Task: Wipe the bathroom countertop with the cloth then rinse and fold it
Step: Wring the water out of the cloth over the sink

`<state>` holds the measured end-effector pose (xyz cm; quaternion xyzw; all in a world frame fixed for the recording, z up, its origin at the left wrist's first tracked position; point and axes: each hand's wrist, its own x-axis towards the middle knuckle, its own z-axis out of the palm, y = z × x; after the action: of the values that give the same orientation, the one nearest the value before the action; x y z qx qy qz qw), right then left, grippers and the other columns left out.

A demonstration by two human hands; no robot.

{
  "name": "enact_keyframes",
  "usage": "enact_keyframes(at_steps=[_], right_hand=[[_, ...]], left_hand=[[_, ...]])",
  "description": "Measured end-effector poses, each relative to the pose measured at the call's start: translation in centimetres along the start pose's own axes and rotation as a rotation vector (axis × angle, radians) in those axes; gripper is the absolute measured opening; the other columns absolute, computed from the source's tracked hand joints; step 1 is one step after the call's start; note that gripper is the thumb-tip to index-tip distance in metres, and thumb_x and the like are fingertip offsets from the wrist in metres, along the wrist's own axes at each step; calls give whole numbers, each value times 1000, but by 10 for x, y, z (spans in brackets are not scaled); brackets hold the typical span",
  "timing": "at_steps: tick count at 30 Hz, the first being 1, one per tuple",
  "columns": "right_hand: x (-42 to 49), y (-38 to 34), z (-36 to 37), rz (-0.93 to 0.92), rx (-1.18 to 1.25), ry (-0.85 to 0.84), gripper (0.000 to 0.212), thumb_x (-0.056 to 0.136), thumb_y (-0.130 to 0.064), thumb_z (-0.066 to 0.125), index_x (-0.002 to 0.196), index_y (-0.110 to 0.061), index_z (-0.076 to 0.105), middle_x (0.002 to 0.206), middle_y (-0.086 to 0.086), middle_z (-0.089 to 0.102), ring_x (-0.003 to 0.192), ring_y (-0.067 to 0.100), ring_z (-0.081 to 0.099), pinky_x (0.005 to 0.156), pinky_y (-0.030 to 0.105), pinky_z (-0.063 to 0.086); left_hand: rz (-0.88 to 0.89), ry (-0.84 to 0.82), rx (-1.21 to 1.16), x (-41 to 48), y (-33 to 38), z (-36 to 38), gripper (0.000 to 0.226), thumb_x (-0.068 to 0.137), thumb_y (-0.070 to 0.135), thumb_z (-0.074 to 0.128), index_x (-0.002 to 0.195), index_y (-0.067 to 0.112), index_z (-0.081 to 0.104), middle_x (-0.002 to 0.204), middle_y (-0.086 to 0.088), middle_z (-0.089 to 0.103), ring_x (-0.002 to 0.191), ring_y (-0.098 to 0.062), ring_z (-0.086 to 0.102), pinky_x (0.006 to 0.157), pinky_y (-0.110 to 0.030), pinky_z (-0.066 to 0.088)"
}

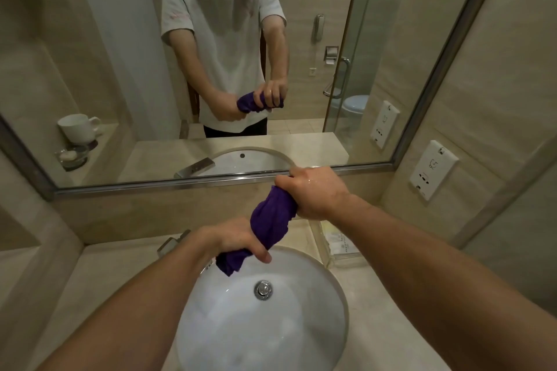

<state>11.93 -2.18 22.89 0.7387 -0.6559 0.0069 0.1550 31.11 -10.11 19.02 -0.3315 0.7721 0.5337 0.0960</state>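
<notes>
Above the white ceramic basin (241, 325), our left hand (238, 241) and right hand (313, 193) clench the purple cloth (272, 217); we best twist oppositely, staying low.

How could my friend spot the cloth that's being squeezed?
Start at the white round sink set in the beige countertop. Just above it, the left hand and right hand grip a twisted cloth. It's the only dark purple thing there.

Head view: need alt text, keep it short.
The left hand and right hand grip opposite ends of a twisted purple cloth above a white sink. Behind the beige countertop, a wall mirror reflects the person and the cloth.
</notes>
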Motion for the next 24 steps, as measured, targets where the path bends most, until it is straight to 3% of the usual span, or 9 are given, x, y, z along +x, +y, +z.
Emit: enact_keyframes(at_steps=[3, 6, 9, 12, 15, 18, 21, 24], right_hand=[[1, -9, 4, 219, 97, -223, 32, 83, -31, 68, 112, -28, 54, 91, -6, 65, 80, 19, 64, 71, 36, 56], [6, -14, 17, 439, 420, -380, 19, 78, -22, 66, 95, -22, 60, 82, -3, 66, 75, 18, 65, 67, 34, 57], [11, -21, 21, 581, 753, -541, 13, 72, -13, 72, 83, -11, 66, 76, 5, 69, 70, 23, 68, 62, 33, 57], [6, -34, 17, 698, 1060, -745, 14, 73, -11, 73, 81, -11, 62, 74, 7, 60, 64, 22, 58, 60, 30, 49], [-5, -43, 20, 727, 1337, -980, 14, 75, -18, 69, 73, -16, 55, 65, 0, 55, 52, 12, 47, 51, 21, 37], [-13, -46, 27, 675, 1577, -1140, 16, 71, -25, 65, 71, -19, 50, 61, -3, 50, 42, 8, 41, 39, 16, 28], [-18, -47, 33, 649, 1695, -1170, 15, 71, -25, 62, 69, -20, 48, 62, -3, 44, 41, 7, 37, 36, 16, 24], [-16, -48, 40, 712, 1567, -1059, 15, 71, -23, 68, 74, -17, 54, 65, 0, 53, 49, 11, 45, 46, 17, 34]], left_hand=[[-46, 248, 400, 14, 1, -11, 33, 65, 24, 86, 65, 18, 53, 62, 4, 56, 53, -13, 51, 50, -24, 38], [-33, 510, 763, 16, 5, -20, 13, 72, 31, 69, 70, 22, 59, 65, 5, 61, 58, -14, 59, 50, -24, 44], [73, 670, 1033, 15, 4, -28, 11, 80, 37, 57, 80, 26, 60, 69, 8, 61, 62, -17, 60, 57, -27, 44], [234, 764, 1111, 15, -8, -33, 8, 80, 35, 63, 80, 29, 57, 68, 8, 57, 65, -20, 63, 58, -28, 45], [447, 837, 1098, 20, -24, -34, 22, 61, 28, 80, 67, 25, 60, 53, 9, 54, 43, -18, 53, 45, -25, 46], [539, 911, 1060, 24, -34, -31, 18, 60, 31, 72, 63, 22, 57, 54, 6, 55, 43, -21, 53, 43, -23, 43], [583, 950, 1049, 30, -33, -28, 14, 62, 31, 67, 64, 22, 57, 57, 6, 56, 47, -21, 53, 42, -24, 43], [524, 957, 1075, 35, -39, -25, 22, 53, 20, 74, 65, 22, 56, 56, 6, 56, 46, -21, 53, 43, -20, 31]])
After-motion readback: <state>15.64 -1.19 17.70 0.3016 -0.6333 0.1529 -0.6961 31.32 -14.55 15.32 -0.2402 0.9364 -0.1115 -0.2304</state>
